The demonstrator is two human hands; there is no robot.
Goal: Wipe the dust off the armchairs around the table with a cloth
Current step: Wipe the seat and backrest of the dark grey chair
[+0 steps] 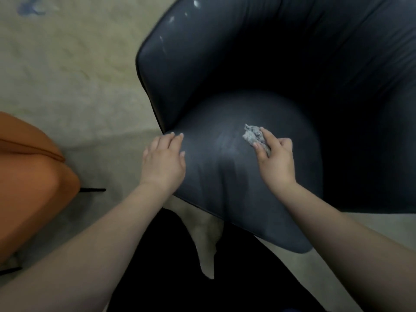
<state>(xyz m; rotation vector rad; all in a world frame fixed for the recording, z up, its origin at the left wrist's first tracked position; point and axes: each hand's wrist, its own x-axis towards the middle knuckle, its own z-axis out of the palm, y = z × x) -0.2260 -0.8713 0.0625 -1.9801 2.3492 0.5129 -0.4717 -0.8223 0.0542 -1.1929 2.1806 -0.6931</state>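
At the bottom of the frame both bare forearms enter from the lower corners, cut off by the edges, and between them lies a black mass, probably the person's clothing, too dark to read. Just above it, the left hand [163, 159] rests palm down on the left front edge of the seat cushion [227, 176], its fingers straight and slightly spread, holding nothing. To the right of centre, the right hand [275, 157] pinches a small crumpled grey cloth [253, 135] between thumb and curled fingers; most of the cloth is covered by the fingers, and only a wad shows at their tips, pressed against the cushion top. A faint pale smear lies on the cushion just left of the cloth. The cushion belongs to a dark blue-grey armchair [258, 64] filling the upper right; its backrest sinks into shadow on the right, where folds are hard to make out, and it runs out of the frame. White flecks mark its upper left rim. At the left edge an orange armchair [29, 176] is cut off, with thin black legs showing beneath. A beige floor [67, 75] spreads across the upper left, with a blurred bluish stain in the corner.
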